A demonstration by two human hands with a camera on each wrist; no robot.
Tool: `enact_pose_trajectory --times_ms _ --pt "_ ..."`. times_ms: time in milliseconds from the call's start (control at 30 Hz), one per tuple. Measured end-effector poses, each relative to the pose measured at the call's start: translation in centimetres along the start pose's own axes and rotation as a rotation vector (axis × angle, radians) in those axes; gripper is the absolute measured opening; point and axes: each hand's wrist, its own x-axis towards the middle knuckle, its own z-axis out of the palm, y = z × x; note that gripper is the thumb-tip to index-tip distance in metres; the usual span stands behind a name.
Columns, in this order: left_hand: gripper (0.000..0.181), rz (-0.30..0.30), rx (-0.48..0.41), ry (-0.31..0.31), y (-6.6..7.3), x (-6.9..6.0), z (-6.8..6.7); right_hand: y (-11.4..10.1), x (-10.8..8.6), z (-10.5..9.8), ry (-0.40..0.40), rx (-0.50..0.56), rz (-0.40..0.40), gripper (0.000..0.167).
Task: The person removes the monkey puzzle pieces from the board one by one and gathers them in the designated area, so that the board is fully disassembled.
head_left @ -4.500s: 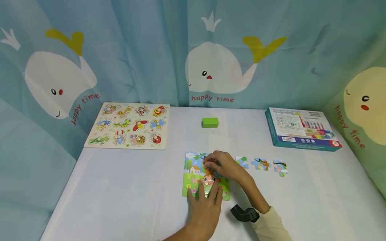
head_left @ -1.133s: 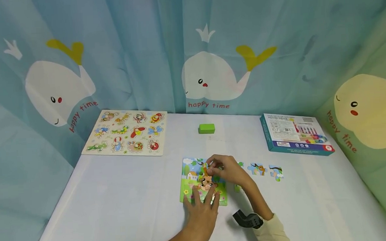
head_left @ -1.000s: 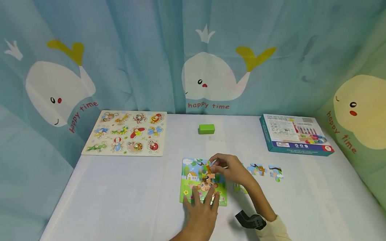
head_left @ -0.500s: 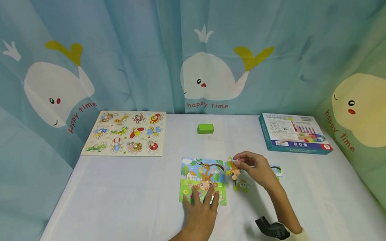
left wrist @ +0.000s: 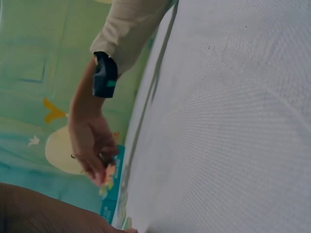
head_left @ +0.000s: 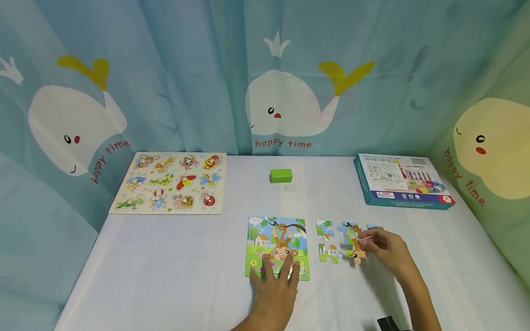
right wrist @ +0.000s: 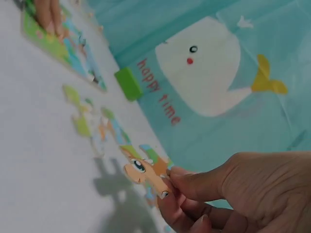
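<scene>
A square monkey jigsaw puzzle (head_left: 257,251) lies on the white table, showing a monkey hanging from a branch. My left hand (head_left: 273,299) rests on its lower part with fingers spread. Right of it, my right hand (head_left: 392,255) pinches a puzzle piece (head_left: 356,253) between thumb and index finger. In the right wrist view, that puzzle piece (right wrist: 140,167) shows an animal's eye and orange-brown face, held tilted above the table. Loose pieces lie near it: one with leaves (head_left: 324,227), one with a house (head_left: 328,253), and others partly hidden by the right hand and held piece.
An insect peg puzzle board (head_left: 168,203) lies at the back left. A green block (head_left: 281,175) stands behind the jigsaw. At the back right lies a teal-edged box (head_left: 405,180). A curtain with whales (head_left: 284,104) hangs behind the table.
My right hand has lifted the puzzle piece off the jigsaw and carried it right, over the loose pieces; the monkey picture beneath is uncovered. My left hand has stayed on the jigsaw.
</scene>
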Motion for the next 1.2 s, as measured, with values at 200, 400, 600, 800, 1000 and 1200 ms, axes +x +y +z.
enact_pose_trajectory --times_ms 200,400,600,800,1000,1200 --pt "0.061 -0.006 0.001 0.002 0.1 0.0 0.0 1.2 -0.3 0.2 -0.026 -0.065 0.104 0.016" --pt "0.061 -0.002 0.008 0.008 0.1 0.0 0.1 1.3 -0.3 0.6 -0.022 -0.114 0.148 0.015" --pt "0.061 0.004 0.012 0.027 0.1 0.0 0.2 1.1 -0.2 0.9 -0.006 -0.143 0.145 0.014" --pt "0.062 0.007 -0.008 0.046 0.1 0.1 0.5 0.9 -0.4 1.0 0.025 -0.186 0.139 0.017" --pt "0.061 0.005 0.001 0.057 0.1 0.0 0.4 0.8 -0.7 1.2 0.046 -0.197 0.142 0.017" --pt "0.063 0.0 0.013 0.072 0.1 0.0 0.8 0.8 -0.7 1.3 0.056 -0.208 0.146 0.014"
